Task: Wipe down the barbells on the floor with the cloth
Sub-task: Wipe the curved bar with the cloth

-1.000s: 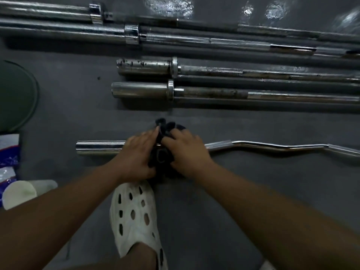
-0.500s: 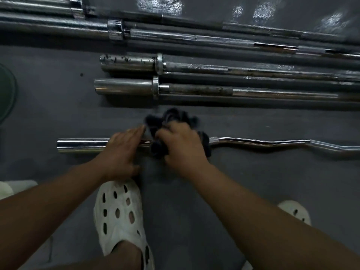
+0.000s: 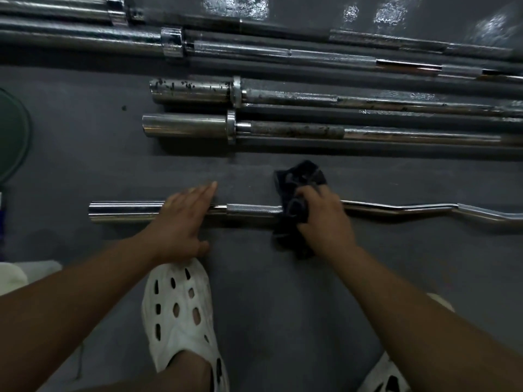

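On floor (image 3: 254, 292), shiny curl bar (image 3: 249, 208), dark cloth (image 3: 300, 176)

Gym weight room. Straight barbells (image 3: 283, 131) at 12 o'clock on dark matted floor (image 3: 85, 165), curl bar (image 3: 249, 209) nearer. Dark round disc (image 3: 14, 131) at 9 o'clock.

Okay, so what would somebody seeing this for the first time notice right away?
Near the centre, the right hand grips a dark cloth against the curl bar, while the left hand presses flat on the bar further left. Beyond them lies a row of straight barbells, some spotted with rust. A white clog sits at the bottom.
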A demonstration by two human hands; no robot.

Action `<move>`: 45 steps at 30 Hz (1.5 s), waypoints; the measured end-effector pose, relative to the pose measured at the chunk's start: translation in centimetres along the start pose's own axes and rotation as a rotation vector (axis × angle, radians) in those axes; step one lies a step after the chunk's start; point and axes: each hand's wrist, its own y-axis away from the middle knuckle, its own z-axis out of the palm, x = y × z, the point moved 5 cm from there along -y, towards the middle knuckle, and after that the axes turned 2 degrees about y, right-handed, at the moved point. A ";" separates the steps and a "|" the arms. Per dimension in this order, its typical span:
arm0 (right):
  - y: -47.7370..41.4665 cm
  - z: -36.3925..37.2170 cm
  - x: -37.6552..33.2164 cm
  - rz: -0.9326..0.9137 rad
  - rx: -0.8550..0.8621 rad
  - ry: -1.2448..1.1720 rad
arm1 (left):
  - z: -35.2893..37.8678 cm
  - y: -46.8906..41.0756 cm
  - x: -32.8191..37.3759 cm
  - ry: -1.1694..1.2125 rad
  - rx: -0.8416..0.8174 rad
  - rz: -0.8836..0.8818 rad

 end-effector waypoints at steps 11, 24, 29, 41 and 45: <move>-0.2 1.3 -2.8 0.362 0.073 -0.175 | -0.6 0.0 0.4 -0.016 0.032 -0.008; -1.8 0.9 -8.2 -0.013 -0.128 -0.314 | -1.7 -0.2 1.0 -0.029 -0.086 -0.026; -1.7 0.2 -4.1 0.363 0.149 -0.253 | -1.6 -0.3 1.1 -0.049 -0.079 -0.038; 0.3 -1.4 1.0 0.367 0.215 -0.212 | -1.1 -0.1 0.8 -0.060 -0.062 -0.004; 1.0 0.6 0.7 0.461 0.207 -0.330 | -1.0 -0.6 0.9 -0.070 -0.061 -0.036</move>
